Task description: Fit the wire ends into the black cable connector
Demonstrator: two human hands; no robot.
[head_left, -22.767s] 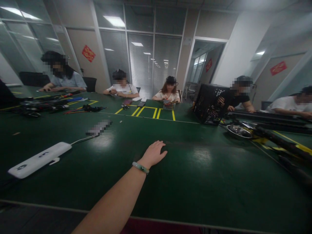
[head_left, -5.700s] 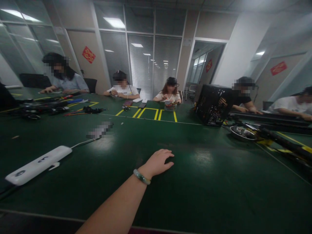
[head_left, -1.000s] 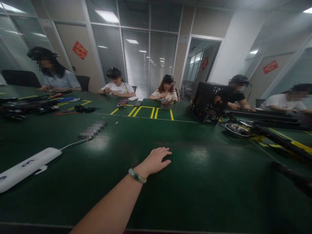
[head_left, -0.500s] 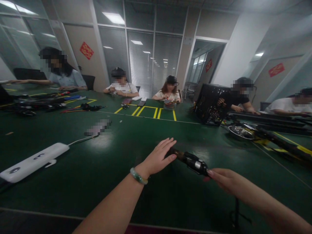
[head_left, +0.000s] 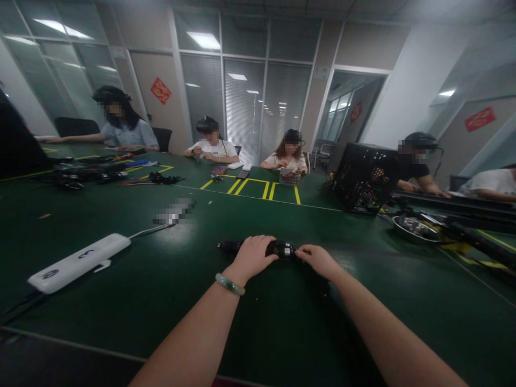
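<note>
A long black rod-shaped tool (head_left: pixel 280 249) with a silver band lies across the green table (head_left: pixel 169 301) in front of me. My left hand (head_left: pixel 253 256), with a green bracelet on the wrist, is curled over the tool's middle. My right hand (head_left: pixel 318 260) pinches the tool's right end. The tool's left tip sticks out past my left hand. Its middle is hidden under my fingers.
A white power strip (head_left: pixel 78 262) with a cable lies at the left. A black crate (head_left: pixel 363 177), a metal bowl (head_left: pixel 415 227) and long black rods (head_left: pixel 479 242) are at the right. Several people sit along the far side with tools before them.
My right hand has brought the black tool in from the right and lowered it. My left hand, open and raised half a second ago, now closes over it.
</note>
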